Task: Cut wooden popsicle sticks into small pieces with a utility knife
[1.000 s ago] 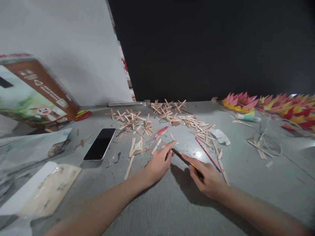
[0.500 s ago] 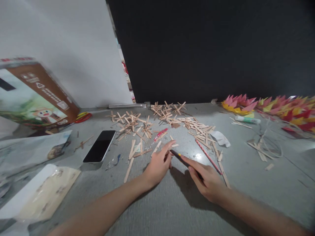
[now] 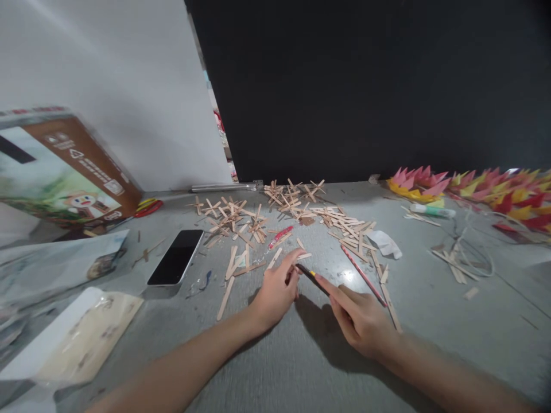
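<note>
My right hand (image 3: 365, 321) grips a slim black-and-yellow utility knife (image 3: 316, 281), index finger laid along its top. The knife's tip meets the fingertips of my left hand (image 3: 278, 292). Thumb and fingers of that left hand are pinched together; whatever is between them is too hidden to make out. Just beyond the left fingertips lie short wooden stick pieces (image 3: 305, 256) and a red wrapper strip (image 3: 280, 236). Loose craft sticks (image 3: 344, 221) are heaped farther back, beside several sticks joined into star-like crosses (image 3: 228, 212).
Left of the hands lie a black-screened phone (image 3: 175, 258), a cream packet (image 3: 90, 338) and a brown printed box (image 3: 81, 172). To the right are a red striped stick (image 3: 364, 275), crumpled white paper (image 3: 384, 244), a glue stick (image 3: 433, 210), and pink-yellow paper flowers (image 3: 417, 180).
The knife tip has shifted very slightly at the left fingertips, and the right hand has moved a little with it. The view has tilted slightly; both grips look the same.
</note>
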